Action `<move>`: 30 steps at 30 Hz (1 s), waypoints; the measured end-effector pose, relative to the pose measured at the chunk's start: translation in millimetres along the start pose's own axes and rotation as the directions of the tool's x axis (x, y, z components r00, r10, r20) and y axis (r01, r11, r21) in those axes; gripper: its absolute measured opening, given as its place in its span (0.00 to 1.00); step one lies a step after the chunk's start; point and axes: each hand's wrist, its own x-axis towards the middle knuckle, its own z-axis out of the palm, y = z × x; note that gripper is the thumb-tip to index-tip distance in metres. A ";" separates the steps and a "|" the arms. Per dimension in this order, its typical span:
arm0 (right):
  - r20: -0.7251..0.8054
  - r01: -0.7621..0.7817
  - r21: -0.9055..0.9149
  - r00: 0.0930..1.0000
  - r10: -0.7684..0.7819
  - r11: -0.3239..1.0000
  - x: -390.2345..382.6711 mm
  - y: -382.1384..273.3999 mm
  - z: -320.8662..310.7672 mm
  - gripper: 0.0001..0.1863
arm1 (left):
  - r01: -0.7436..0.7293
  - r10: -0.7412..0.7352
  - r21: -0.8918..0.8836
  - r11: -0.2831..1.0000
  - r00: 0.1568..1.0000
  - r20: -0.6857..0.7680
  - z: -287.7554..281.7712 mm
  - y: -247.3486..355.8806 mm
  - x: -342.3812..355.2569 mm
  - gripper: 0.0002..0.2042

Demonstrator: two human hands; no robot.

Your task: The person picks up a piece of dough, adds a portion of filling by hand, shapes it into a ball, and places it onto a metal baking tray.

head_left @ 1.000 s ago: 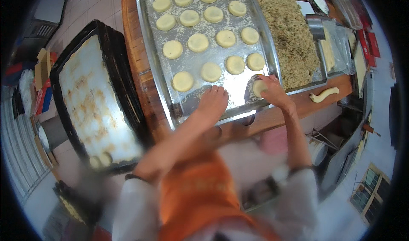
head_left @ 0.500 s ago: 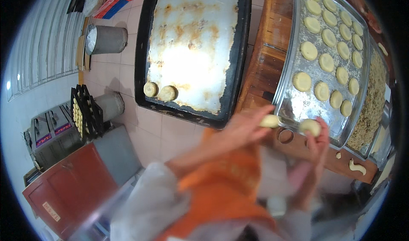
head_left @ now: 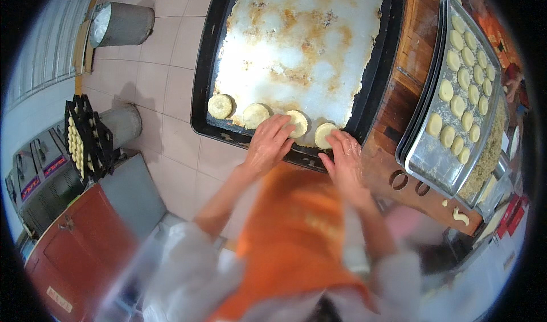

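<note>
Several pale, flat dough rounds [head_left: 220, 105] lie along the near end of a black-rimmed baking tray [head_left: 204, 77] with a stained pale lining. My left hand [head_left: 268, 142] rests its bent, parted fingers at the lower edge of one round [head_left: 297, 118]. My right hand [head_left: 342, 160] has its fingertips beside the rightmost round [head_left: 323, 133], touching or nearly so, with thumb and fingers apart. Both rounds sit on the lining, partly covered by my fingers.
A steel tray [head_left: 424, 151] of dough rounds, stacked on dark trays, stands right on a wooden table [head_left: 387, 185], beside crumbly filling [head_left: 484, 160] and metal rings [head_left: 399, 179]. Left are metal bins [head_left: 122, 23], a tilted black rack [head_left: 91, 140] and a red cabinet [head_left: 74, 242].
The view has swung left. My hands have moved from the steel tray, each carrying a round, to the black tray, where two more rounds now lie under parted fingers.
</note>
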 end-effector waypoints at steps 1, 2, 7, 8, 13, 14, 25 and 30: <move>-0.020 -0.025 -0.014 1.000 0.024 1.000 7.7 -8.7 -0.3 0.29 | 0.010 -0.011 -0.022 1.000 0.999 -0.035 2.3 -1.0 1.9 0.21; -0.040 -0.044 -0.026 0.998 0.043 0.999 19.9 -16.2 0.1 0.29 | 0.025 -0.025 0.020 0.999 1.000 -0.011 1.7 1.6 9.4 0.22; 0.027 -0.054 -0.104 0.998 0.057 0.993 27.4 -13.9 23.7 0.34 | 0.033 -0.051 0.119 0.992 0.988 0.146 14.9 3.3 26.2 0.27; 0.024 -0.056 -0.079 0.998 0.058 0.995 26.5 -11.9 26.5 0.34 | 0.060 -0.076 0.107 0.992 0.986 0.149 16.7 1.5 24.8 0.28; 0.060 -0.030 -0.100 0.998 0.036 0.995 20.9 -3.7 24.1 0.32 | 0.014 -0.032 0.135 0.991 0.990 0.136 22.4 -3.7 20.5 0.29; 0.012 -0.046 -0.036 0.999 0.047 0.998 16.1 -0.8 19.7 0.30 | 0.016 -0.038 0.138 0.990 0.986 0.160 20.0 -0.6 25.1 0.30; -0.465 -0.468 -0.073 0.797 0.385 0.880 -51.1 244.6 -163.2 0.27 | -0.316 0.332 -0.106 0.943 0.922 0.201 64.3 166.9 166.8 0.17; -0.101 -0.366 0.151 0.918 0.383 0.918 -57.9 284.4 -196.3 0.32 | -0.577 0.545 0.083 0.812 0.801 0.248 175.9 234.3 252.4 0.19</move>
